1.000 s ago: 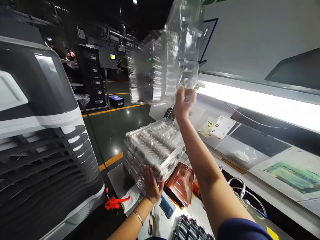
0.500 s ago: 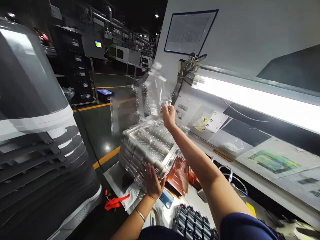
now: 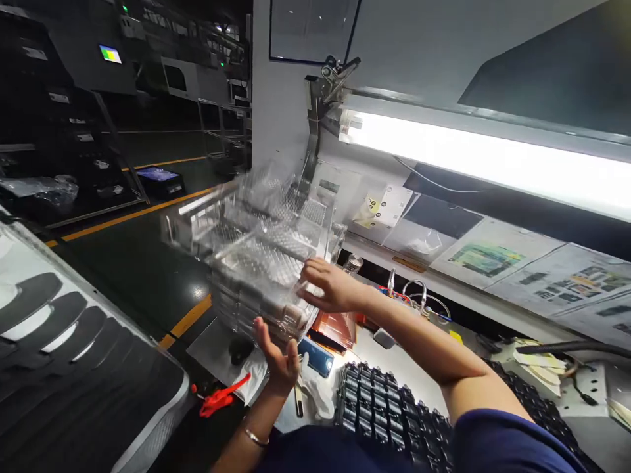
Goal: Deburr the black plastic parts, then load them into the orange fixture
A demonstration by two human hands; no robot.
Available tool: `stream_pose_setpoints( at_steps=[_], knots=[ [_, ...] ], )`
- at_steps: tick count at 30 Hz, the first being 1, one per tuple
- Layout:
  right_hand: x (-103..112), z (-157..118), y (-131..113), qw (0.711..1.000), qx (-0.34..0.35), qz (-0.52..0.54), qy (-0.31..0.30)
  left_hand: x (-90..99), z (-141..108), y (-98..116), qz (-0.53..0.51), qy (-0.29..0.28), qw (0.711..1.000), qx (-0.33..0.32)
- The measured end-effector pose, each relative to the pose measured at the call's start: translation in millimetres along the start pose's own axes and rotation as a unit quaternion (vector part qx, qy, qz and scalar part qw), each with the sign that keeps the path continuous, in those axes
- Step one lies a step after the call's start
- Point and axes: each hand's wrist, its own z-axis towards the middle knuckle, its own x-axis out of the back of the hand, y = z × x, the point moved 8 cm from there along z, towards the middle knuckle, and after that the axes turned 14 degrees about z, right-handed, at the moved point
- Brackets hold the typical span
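Observation:
My right hand (image 3: pixel 331 285) grips the near edge of a clear plastic tray (image 3: pixel 266 217). Motion blurs this tray, which sits tilted over a stack of similar clear trays (image 3: pixel 239 299); whether it touches the stack I cannot tell. At the stack's near lower corner is my left hand (image 3: pixel 280 360), palm up, with fingers and thumb apart and nothing in it. Beside that hand are a blue phone (image 3: pixel 318 357) and a white glove (image 3: pixel 315 391). Orange-brown translucent plastic pieces (image 3: pixel 338 328) lie just right of the stack.
Rows of black cylindrical parts (image 3: pixel 374 401) cover the near table. A bright tube lamp (image 3: pixel 468 157) hangs low along the right. A dark and white ribbed object (image 3: pixel 73 341) stands at the left. A red strap (image 3: pixel 221 397) hangs by the table edge.
My right hand has come down and nearer, bringing the raised clear tray lower over the stack. My left hand's fingers have come off the stack's side and spread. The view has turned right.

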Motion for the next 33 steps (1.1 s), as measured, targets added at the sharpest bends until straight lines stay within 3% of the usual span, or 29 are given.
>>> stream_pose_setpoints(
  at_steps=[2, 4, 6, 8, 10, 12, 13, 15, 16, 17, 19, 22, 23, 25, 27, 29, 33],
  knots=[
    [-35.2, -19.2, 14.3, 0.998, -0.037, -0.041, -0.037, 28.5, 19.9, 0.2, -0.004, 0.041, 0.999, 0.013],
    [-59.0, -26.6, 31.4, 0.992, -0.083, -0.085, -0.034, 46.8, 51.2, 8.2, 0.002, 0.053, 0.999, -0.004],
    [-79.1, -27.4, 42.3, 0.988, -0.104, -0.097, -0.058, 44.1, 85.9, 28.3, 0.034, -0.003, 0.997, -0.075],
    [-88.4, -31.8, 46.3, 0.988, -0.102, -0.091, -0.067, 29.9, 110.4, 48.0, 0.039, -0.076, 0.987, -0.139],
    [-83.8, -51.1, 45.9, 0.994, -0.086, -0.063, -0.016, 19.1, 118.9, 57.9, 0.065, -0.106, 0.978, -0.167],
    [-75.1, -95.4, 52.1, 0.991, -0.118, -0.014, 0.062, 19.8, 111.5, 53.7, 0.082, -0.08, 0.982, -0.151],
    [-72.8, -128.6, 60.8, 0.98, -0.174, 0.017, 0.1, 19.1, 99.6, 50.5, 0.082, -0.079, 0.981, -0.154],
    [-77.2, -216.3, 81.8, 0.923, -0.345, 0.077, 0.155, 24.1, 66.2, 38.6, 0.057, -0.039, 0.99, -0.126],
    [-83.3, -270.4, 90.8, 0.867, -0.456, 0.101, 0.175, 24.0, 45.4, 32.3, 0.033, -0.02, 0.994, -0.098],
    [-88.0, -318.4, 90.7, 0.832, -0.513, 0.101, 0.185, 16.5, 22.4, 31.1, 0.02, -0.028, 0.996, -0.085],
    [-94.1, -401.9, 82.5, 0.783, -0.581, 0.103, 0.198, -21.3, -25.4, 50.4, 0.003, -0.116, 0.984, -0.136],
    [-94.4, -488.5, 69.4, 0.737, -0.632, 0.131, 0.203, -119.5, -91.1, 89.5, 0.037, -0.367, 0.904, -0.215],
    [-91.7, -506.8, 67.5, 0.728, -0.639, 0.142, 0.203, -146.4, -99.4, 96.0, 0.054, -0.393, 0.894, -0.209],
    [-84.5, -530.6, 69.1, 0.717, -0.647, 0.161, 0.202, -192.1, -104.8, 102.2, 0.076, -0.425, 0.88, -0.195],
    [-79.2, -541.1, 77.1, 0.711, -0.649, 0.181, 0.202, -222.2, -103.1, 98.6, 0.087, -0.453, 0.869, -0.181],
    [-80.8, -541.2, 89.9, 0.706, -0.645, 0.207, 0.205, -235.9, -100.3, 89.6, 0.091, -0.477, 0.859, -0.163],
    [-107.1, -518.1, 128.1, 0.683, -0.634, 0.275, 0.236, -234.2, -95.1, 77.1, 0.091, -0.504, 0.851, -0.12]
  ],
)
